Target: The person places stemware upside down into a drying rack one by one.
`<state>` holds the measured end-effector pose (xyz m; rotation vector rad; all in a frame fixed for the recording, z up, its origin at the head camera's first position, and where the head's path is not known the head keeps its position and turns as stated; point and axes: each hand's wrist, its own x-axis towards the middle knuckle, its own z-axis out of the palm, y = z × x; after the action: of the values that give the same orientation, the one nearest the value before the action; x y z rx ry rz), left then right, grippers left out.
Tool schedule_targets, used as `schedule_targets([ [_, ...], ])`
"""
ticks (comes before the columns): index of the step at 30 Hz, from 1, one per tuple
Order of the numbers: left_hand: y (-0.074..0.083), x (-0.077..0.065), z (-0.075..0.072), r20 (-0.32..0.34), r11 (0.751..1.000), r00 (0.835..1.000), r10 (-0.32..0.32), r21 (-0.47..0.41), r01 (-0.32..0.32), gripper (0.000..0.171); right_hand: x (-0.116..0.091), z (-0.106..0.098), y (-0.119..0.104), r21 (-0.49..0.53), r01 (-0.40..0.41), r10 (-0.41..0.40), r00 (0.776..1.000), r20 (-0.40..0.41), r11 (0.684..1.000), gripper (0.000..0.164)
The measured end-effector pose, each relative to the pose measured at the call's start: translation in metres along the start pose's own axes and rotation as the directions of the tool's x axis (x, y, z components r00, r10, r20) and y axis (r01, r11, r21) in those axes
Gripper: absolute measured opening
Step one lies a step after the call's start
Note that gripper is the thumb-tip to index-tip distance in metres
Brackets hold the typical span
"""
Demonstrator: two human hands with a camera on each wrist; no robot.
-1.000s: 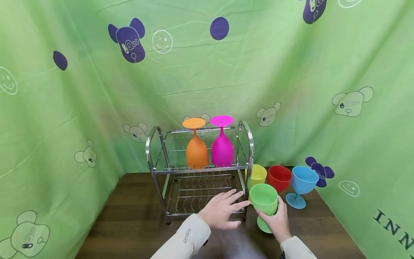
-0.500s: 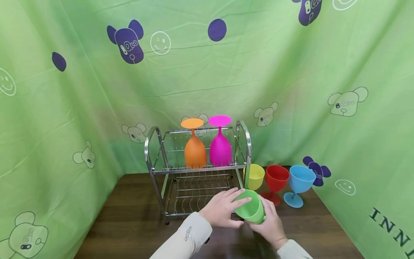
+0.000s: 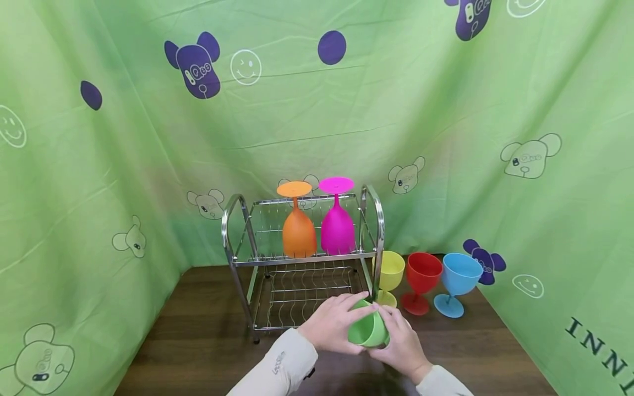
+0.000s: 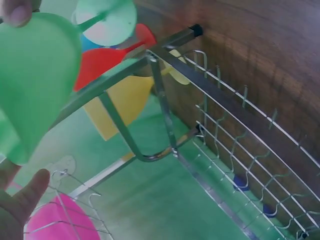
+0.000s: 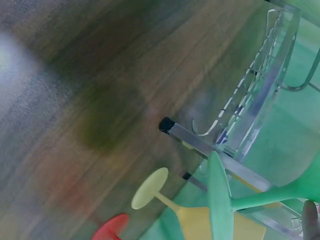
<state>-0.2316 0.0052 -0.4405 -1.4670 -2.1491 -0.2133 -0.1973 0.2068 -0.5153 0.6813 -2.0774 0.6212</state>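
A green plastic goblet [image 3: 365, 330] lies tilted between my two hands in the head view, its mouth turned left. My right hand [image 3: 403, 344] grips it from the right. My left hand [image 3: 331, 324] has fingers across the mouth and rim, with the thumb low on the near side. From the left wrist, the goblet's bowl [image 4: 40, 75] fills the upper left; its flat foot [image 5: 219, 195] shows in the right wrist view. Both hands are in front of the metal dish rack [image 3: 307, 260]. Upside down on its upper tier stand an orange goblet [image 3: 299, 234] and a magenta goblet [image 3: 338, 231].
Right of the rack, a yellow goblet [image 3: 391, 269], a red goblet [image 3: 424, 272] and a blue goblet [image 3: 460, 273] stand upright on the wooden table [image 3: 183, 330]. The rack's lower tier [image 3: 292, 302] has wire slots. A green printed curtain [image 3: 297, 121] encloses the table.
The right hand has brought the green goblet left, tipping it from upright to lying with its mouth leftward. The left hand, apart from it earlier, now holds its rim.
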Motion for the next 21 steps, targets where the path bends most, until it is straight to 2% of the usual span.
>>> schedule_targets([
  [4, 0.002, -0.004, -0.007, 0.013, 0.999, 1.0, -0.029, -0.02, 0.029, 0.081, 0.003, 0.0, -0.001, -0.002, 0.056, -0.056, 0.998, 0.006, 0.998, 0.074],
  [11, 0.005, -0.009, -0.018, 0.061, 0.987, 0.991, -0.116, -0.102, 0.122, 0.076, 0.006, 0.001, -0.004, 0.034, 0.092, -0.093, 0.996, 0.012, 0.995, 0.079],
  [15, 0.007, -0.015, -0.024, 0.079, 0.974, 0.984, -0.162, -0.15, 0.172, 0.077, 0.008, 0.0, -0.006, 0.08, 0.094, -0.095, 0.995, 0.015, 0.992, 0.076],
  [18, 0.006, -0.019, -0.027, 0.057, 0.964, 0.983, -0.175, -0.192, 0.183, 0.077, 0.011, 0.0, -0.009, 0.12, 0.087, -0.088, 0.996, 0.004, 0.989, 0.075],
  [21, 0.002, -0.023, -0.025, -0.006, 0.964, 0.986, -0.169, -0.209, 0.164, 0.076, 0.014, 0.001, -0.012, 0.183, 0.058, -0.055, 0.998, -0.022, 0.981, 0.075],
])
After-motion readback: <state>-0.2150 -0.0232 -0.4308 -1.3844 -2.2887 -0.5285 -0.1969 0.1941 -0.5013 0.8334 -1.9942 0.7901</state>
